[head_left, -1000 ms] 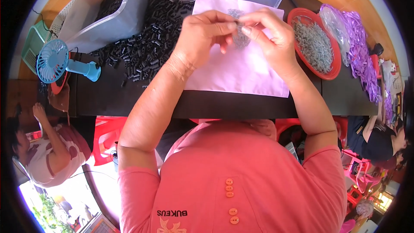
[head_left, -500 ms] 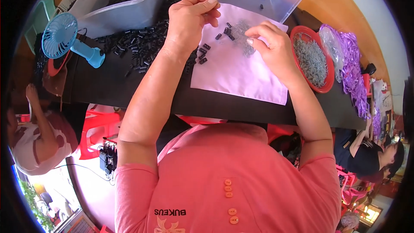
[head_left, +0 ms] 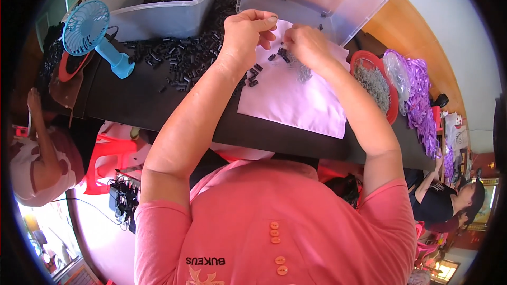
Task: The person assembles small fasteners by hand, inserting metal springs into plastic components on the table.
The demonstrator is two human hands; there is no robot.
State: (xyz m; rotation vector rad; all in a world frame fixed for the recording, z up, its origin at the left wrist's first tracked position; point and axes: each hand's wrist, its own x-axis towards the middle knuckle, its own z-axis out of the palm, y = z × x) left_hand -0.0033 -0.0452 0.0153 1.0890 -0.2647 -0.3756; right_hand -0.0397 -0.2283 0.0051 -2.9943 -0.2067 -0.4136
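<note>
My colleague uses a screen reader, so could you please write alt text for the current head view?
A person's pinched left hand and their right hand are above a pink cloth with small clear pieces, on a dark table. Many loose black parts lie to the left; a red basin stands to the right.

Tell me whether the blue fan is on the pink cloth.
No, the blue fan is off to the left, with loose black pieces on the dark table between it and the pink cloth.
</note>
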